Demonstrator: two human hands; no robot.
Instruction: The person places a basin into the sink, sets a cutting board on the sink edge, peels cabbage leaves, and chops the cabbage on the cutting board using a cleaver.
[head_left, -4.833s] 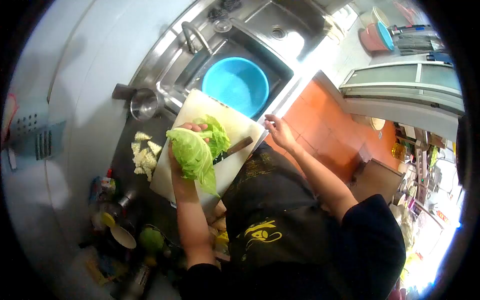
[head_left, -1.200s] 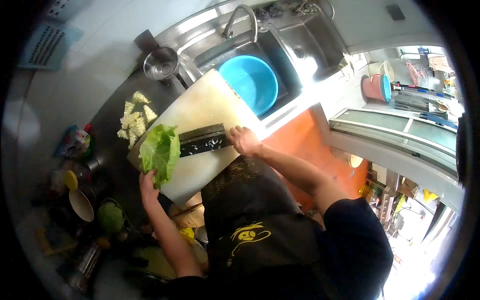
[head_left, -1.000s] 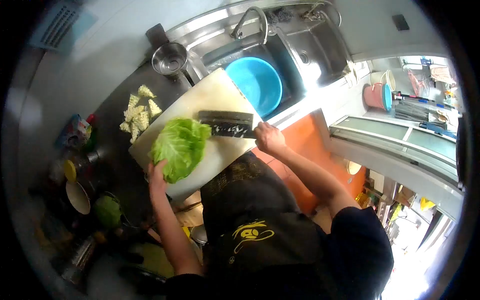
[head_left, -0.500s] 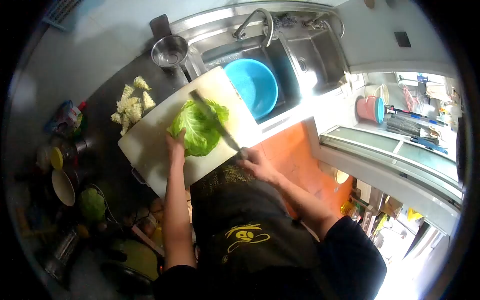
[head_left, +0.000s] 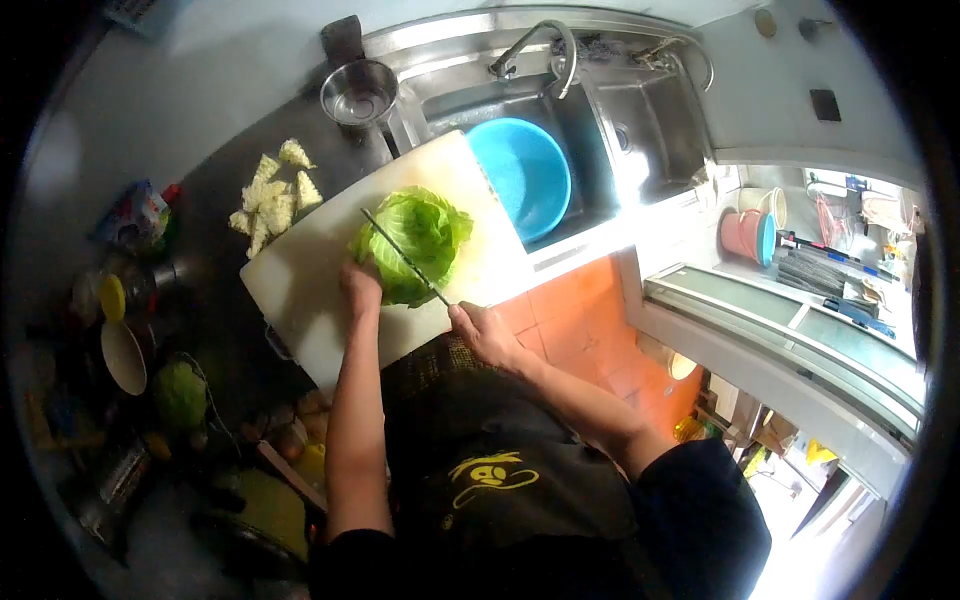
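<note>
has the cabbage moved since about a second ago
Yes, the cabbage has moved across the cutting board, toward the blue basin.

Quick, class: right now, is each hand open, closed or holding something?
Left hand: against the cabbage; its fingers are mostly hidden, so open or closed cannot be told.
Right hand: closed, holding the knife by its handle.

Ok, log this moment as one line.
left hand: at cabbage leaves | right hand: gripping knife | blade: across leaves, contact unclear | leaves: on cutting board | blue basin: in sink
</note>
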